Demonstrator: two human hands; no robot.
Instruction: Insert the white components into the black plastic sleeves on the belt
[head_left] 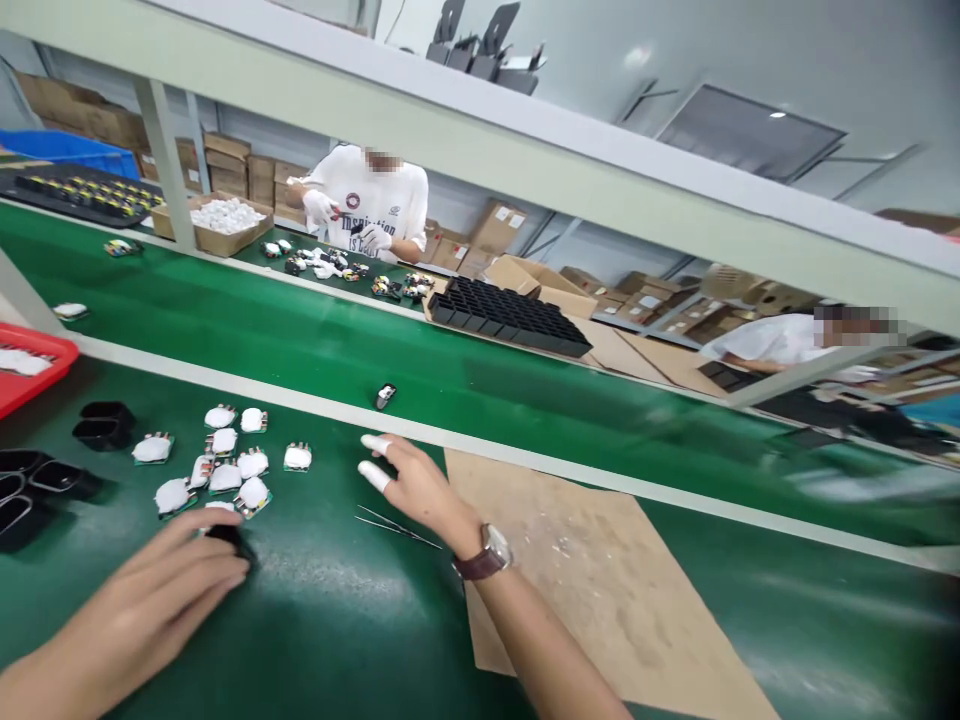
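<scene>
My left hand [161,590] is at the lower left, its fingers closed around a small black plastic case [229,540] that they partly cover. Just beyond it lie several small circuit boards [225,477] topped with white pads. My right hand [412,485] reaches toward the belt with its fingers apart and nothing between them; white finger cots cover two fingertips. Metal tweezers [397,527] lie on the green table beside that wrist. Past the fingers, a black case with a white part [385,395] rests on the green belt.
Empty black cases [45,485] stand at the left, near a red tray [37,365]. Brown cardboard [585,580] lies under my right forearm. A pale beam [480,130] spans overhead. Across the belt, a co-worker [364,205] in white gloves handles parts beside a black case rack [510,315].
</scene>
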